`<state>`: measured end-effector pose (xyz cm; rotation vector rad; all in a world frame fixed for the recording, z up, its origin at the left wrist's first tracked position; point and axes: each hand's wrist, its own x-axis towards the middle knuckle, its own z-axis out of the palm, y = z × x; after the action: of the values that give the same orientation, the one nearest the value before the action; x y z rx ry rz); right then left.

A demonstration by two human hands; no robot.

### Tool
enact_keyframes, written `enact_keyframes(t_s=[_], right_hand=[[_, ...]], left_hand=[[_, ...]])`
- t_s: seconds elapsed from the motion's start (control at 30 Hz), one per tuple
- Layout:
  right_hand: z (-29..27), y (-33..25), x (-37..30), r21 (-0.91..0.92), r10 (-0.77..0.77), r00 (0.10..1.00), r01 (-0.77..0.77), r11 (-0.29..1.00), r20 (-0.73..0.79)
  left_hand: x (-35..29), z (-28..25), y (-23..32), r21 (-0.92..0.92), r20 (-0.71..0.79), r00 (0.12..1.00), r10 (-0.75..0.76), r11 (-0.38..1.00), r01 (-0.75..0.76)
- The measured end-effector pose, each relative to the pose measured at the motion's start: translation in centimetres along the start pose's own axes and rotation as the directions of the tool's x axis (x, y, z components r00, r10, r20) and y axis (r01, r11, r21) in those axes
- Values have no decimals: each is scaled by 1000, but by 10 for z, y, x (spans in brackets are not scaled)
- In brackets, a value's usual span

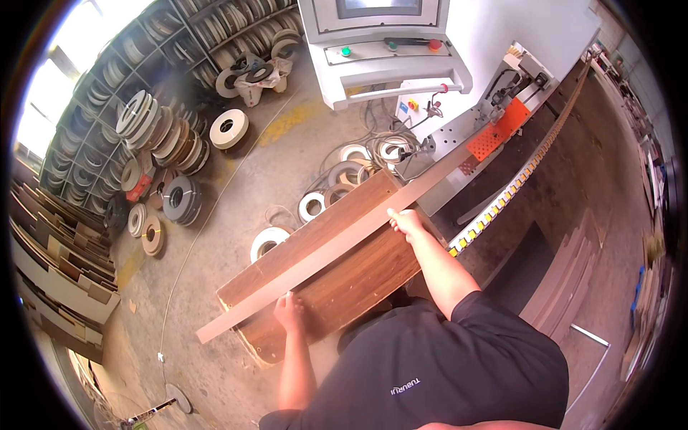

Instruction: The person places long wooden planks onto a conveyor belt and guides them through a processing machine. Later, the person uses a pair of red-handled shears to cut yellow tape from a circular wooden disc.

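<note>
On the bench (358, 281), the strip (322, 253) lies lengthwise, its left end overhanging and its right part extending toward the orange guard (499, 131) of the machine (494, 21); the left hand (289, 312), fingers curled, is at the strip's near edge; the right hand (407, 223), likewise curled, is at the same edge, nearer the machine; whether either hand pinches the strip cannot be told.
</note>
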<state>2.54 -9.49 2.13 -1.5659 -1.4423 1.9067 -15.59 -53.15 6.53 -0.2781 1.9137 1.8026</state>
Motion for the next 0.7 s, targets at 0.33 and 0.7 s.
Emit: enact_keyframes(t_s=[0.33, 0.7], right_hand=[[-46, -26, 22, -142, -16, 966, -22, 990, -260], [89, 5, -73, -315, 33, 995, -3, 949, 90]], left_hand=[[4, -5, -10, 25, 32, 996, 87, 996, -87], [-5, -30, -43, 271, 232, 874, 427, 834, -480]])
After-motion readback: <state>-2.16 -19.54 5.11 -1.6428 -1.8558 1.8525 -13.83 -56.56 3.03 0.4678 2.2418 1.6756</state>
